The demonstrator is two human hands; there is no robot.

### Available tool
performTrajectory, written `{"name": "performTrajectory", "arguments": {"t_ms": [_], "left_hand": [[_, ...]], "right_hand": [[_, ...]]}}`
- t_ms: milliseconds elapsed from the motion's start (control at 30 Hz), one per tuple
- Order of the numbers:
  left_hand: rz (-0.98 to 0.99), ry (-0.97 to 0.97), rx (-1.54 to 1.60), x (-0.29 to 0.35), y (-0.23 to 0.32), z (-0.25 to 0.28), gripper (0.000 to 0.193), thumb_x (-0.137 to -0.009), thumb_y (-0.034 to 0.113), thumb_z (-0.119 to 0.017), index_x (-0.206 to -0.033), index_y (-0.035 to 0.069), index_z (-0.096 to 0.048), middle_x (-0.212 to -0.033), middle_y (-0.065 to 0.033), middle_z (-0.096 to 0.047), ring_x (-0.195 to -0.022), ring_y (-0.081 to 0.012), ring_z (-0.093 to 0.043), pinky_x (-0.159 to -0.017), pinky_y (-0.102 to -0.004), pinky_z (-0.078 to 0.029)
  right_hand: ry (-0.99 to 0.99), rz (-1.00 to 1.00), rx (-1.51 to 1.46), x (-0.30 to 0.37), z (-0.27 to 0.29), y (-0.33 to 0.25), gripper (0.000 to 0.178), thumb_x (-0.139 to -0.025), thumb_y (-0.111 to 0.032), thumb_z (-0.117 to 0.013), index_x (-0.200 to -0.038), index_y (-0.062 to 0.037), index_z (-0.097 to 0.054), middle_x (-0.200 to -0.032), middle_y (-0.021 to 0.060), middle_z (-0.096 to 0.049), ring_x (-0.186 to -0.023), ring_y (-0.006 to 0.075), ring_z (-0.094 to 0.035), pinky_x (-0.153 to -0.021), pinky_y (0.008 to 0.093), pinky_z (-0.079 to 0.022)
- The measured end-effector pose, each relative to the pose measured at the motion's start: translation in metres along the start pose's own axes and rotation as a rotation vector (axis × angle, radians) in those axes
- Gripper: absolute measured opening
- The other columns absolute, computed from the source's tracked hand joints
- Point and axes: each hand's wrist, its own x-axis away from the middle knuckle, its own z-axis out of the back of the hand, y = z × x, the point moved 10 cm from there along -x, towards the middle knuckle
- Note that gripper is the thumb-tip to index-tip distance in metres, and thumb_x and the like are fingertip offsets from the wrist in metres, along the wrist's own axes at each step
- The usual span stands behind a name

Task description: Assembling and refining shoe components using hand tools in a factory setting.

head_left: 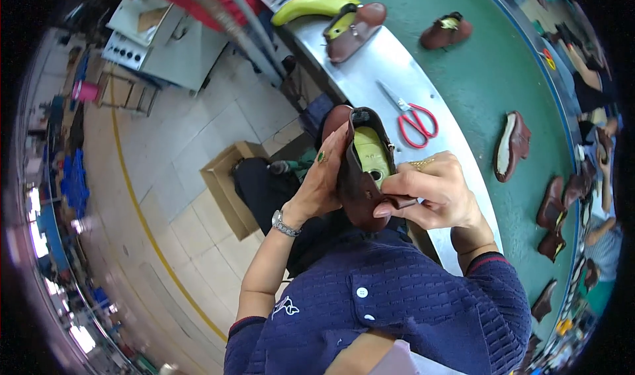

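Note:
A brown leather shoe (363, 206) with a yellow-green lining is held in front of my body, its opening facing up. My left hand (324, 173) grips it along its left side, fingers toward the far end. At its right side my right hand (433, 189) pinches the shoe's brown strap (399, 201) between thumb and fingers. Part of another brown, rounded shape (335, 119) shows just behind the held shoe; I cannot make out what it is. Scissors (417, 125) with red handles lie on the metal worktop beyond my right hand.
The curved metal worktop (397, 67) also bears a brown shoe (356, 33) and a yellow-green curved piece (316, 3). To its right, a green conveyor belt (463, 87) carries several brown shoes. A cardboard box (233, 206) stands on the floor at left. People work beyond the belt.

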Motion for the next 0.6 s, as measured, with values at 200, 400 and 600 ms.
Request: {"name": "performTrajectory", "arguments": {"t_ms": [200, 400, 600], "left_hand": [[0.094, 0.075, 0.110, 0.064, -0.021, 0.003, 0.142, -0.061, 0.021, -0.090, -0.148, 0.007, 0.020, -0.154, -0.0214, -0.021, -0.141, -0.0298, -0.029, -0.114, -0.0412, -0.029], [0.143, 0.218, 0.672, 0.077, -0.033, 0.017, 0.135, -0.063, 0.014, -0.089, -0.152, 0.014, 0.013, -0.158, -0.0141, -0.015, -0.142, -0.0242, -0.027, -0.116, -0.0402, -0.027], [0.332, 0.334, 0.841, 0.104, -0.062, 0.017, 0.134, -0.062, 0.008, -0.089, -0.153, 0.017, 0.009, -0.157, -0.0109, -0.018, -0.142, -0.0232, -0.027, -0.115, -0.0381, -0.027]], "right_hand": [[-0.127, 0.075, -0.126, -0.029, -0.038, -0.020, 0.022, -0.076, -0.022, -0.079, -0.088, -0.0093, -0.066, -0.062, 0.0057, -0.060, -0.050, 0.0227, -0.060, -0.045, 0.0324, -0.044], [0.004, -0.470, -0.669, -0.060, -0.079, 0.071, 0.034, -0.095, -0.022, -0.061, -0.120, 0.0010, -0.060, -0.067, -0.0016, -0.058, -0.056, 0.0044, -0.054, -0.049, 0.0193, -0.043], [-0.026, -0.505, -0.572, -0.045, -0.120, 0.094, 0.039, -0.097, -0.020, -0.057, -0.130, 0.0003, -0.054, -0.083, 0.0046, -0.063, -0.075, 0.0091, -0.060, -0.070, 0.0250, -0.051]]}}
